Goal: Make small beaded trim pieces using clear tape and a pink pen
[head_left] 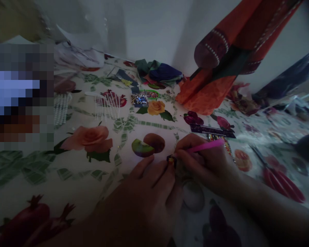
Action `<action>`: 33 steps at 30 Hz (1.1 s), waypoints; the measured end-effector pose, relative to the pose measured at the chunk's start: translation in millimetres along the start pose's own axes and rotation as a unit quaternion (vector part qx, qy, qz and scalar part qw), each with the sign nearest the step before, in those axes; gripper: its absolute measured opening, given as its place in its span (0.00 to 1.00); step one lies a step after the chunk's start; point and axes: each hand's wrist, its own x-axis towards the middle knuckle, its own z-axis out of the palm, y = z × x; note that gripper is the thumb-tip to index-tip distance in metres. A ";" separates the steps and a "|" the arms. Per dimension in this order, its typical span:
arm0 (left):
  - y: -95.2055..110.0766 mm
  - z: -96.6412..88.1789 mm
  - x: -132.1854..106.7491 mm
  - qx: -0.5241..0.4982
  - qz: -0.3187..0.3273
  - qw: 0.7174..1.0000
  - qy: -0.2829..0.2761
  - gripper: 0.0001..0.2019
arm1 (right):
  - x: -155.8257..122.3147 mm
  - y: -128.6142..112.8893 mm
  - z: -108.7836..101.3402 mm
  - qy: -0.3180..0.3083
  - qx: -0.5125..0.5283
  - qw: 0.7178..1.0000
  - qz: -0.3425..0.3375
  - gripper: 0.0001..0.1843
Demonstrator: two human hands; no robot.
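Note:
My right hand is closed round a slim pink pen-like tool. Its tip end is hidden by the fingertips, close to a small dark piece with a yellowish spot. That piece lies at the fingertips of my left hand, which hold it down on the patterned tablecloth. Just beyond my right hand is a band of coloured beads, partly covered by the hand. A dark strip with a row of pale beads lies behind it.
Red-handled scissors lie at the right. Farther back are a dark patch of loose beads, a green-rimmed dish of beads and white bead strings. Bundled cloth and an orange garment are near the wall.

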 end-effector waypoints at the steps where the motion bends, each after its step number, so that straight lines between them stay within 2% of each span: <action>1: 0.2 0.1 0.1 0.000 -0.001 1.000 -0.001 0.18 | 0.4 0.0 -0.4 0.001 0.002 1.000 0.000 0.03; 9: -2.9 3.1 1.0 -0.006 0.008 1.000 -0.012 0.19 | 0.7 1.8 -1.8 0.032 -0.016 0.999 -0.002 0.04; 18: -1.8 2.0 -0.9 -0.003 0.007 1.000 -0.008 0.18 | -3.9 3.5 -0.5 0.006 -0.007 1.000 0.013 0.03; 27: -4.1 0.3 0.1 0.006 0.014 1.000 -0.005 0.18 | -1.8 0.4 -0.2 -0.020 -0.005 1.000 -0.010 0.04; 33: -2.0 -0.1 0.0 0.001 0.008 1.000 -0.003 0.17 | -1.9 1.1 -1.0 -0.013 -0.010 1.000 -0.001 0.04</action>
